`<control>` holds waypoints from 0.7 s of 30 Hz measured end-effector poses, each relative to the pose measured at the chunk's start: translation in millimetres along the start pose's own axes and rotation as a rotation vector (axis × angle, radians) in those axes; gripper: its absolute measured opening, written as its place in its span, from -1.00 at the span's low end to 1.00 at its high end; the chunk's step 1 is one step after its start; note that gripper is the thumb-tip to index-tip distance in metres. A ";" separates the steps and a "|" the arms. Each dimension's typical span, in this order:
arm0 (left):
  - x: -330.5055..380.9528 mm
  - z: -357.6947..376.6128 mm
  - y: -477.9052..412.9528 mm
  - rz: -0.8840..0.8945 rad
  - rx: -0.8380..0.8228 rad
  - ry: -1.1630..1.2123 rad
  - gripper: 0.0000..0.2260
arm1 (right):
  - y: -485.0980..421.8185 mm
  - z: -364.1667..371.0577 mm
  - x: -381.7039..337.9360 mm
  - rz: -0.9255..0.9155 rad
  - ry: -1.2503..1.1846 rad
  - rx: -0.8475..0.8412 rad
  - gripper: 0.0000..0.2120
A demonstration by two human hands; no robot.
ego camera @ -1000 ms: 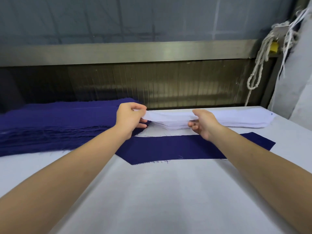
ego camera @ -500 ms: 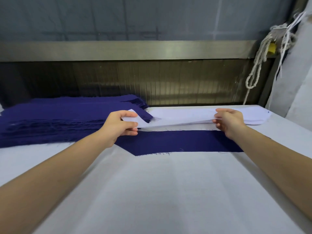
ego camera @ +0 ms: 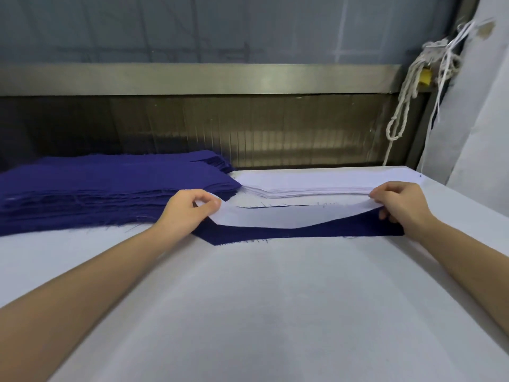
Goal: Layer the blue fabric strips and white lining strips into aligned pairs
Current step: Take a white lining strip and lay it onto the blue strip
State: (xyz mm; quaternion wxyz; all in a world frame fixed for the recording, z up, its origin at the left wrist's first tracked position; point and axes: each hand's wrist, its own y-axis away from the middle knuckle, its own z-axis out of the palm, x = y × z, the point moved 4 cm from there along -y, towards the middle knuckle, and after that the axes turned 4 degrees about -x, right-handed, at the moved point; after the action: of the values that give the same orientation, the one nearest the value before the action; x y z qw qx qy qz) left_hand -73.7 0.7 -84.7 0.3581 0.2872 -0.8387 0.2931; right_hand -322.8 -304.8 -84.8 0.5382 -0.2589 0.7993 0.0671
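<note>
A single blue fabric strip (ego camera: 303,233) lies flat across the white table (ego camera: 261,312). Over it sags a white lining strip (ego camera: 283,217), stretched between my hands and covering the blue strip's far half. My left hand (ego camera: 190,213) pinches the lining's left end. My right hand (ego camera: 399,205) pinches its right end. Behind them, a stack of white lining strips (ego camera: 316,184) sits at the back right. A thick pile of blue strips (ego camera: 110,188) fills the back left.
A metal rail and dark panel (ego camera: 248,128) run along the table's far edge. White ropes (ego camera: 407,95) hang at the right beside a pale wall (ego camera: 484,119). The table's right edge slants close to my right forearm.
Both hands lifted one white lining strip off its stack and drew it toward me. It now hangs low over the single blue strip, with my hands spread wider apart.
</note>
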 end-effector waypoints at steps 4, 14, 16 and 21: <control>-1.2 -0.4 2.9 0.062 -0.037 -0.143 -0.91 | 0.0 -0.9 3.7 -0.034 0.092 -0.012 -0.86; -5.1 -1.7 6.7 0.082 -0.059 -0.258 -0.87 | 1.2 4.9 -3.1 -0.160 0.292 -0.056 -0.76; -5.8 -2.2 7.2 0.078 -0.059 -0.262 -0.86 | 1.5 4.6 -2.8 -0.150 0.277 -0.052 -0.78; -7.6 -4.0 7.5 0.068 -0.058 -0.210 -0.82 | 2.4 3.1 -3.1 -0.147 0.302 -0.048 -0.84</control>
State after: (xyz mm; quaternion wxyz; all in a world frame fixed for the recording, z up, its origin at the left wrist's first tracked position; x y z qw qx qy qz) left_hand -72.7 10.5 -90.5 0.2664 0.2770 -0.8890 0.2490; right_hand -320.5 -300.5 -83.7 0.4088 -0.3367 0.8482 0.0070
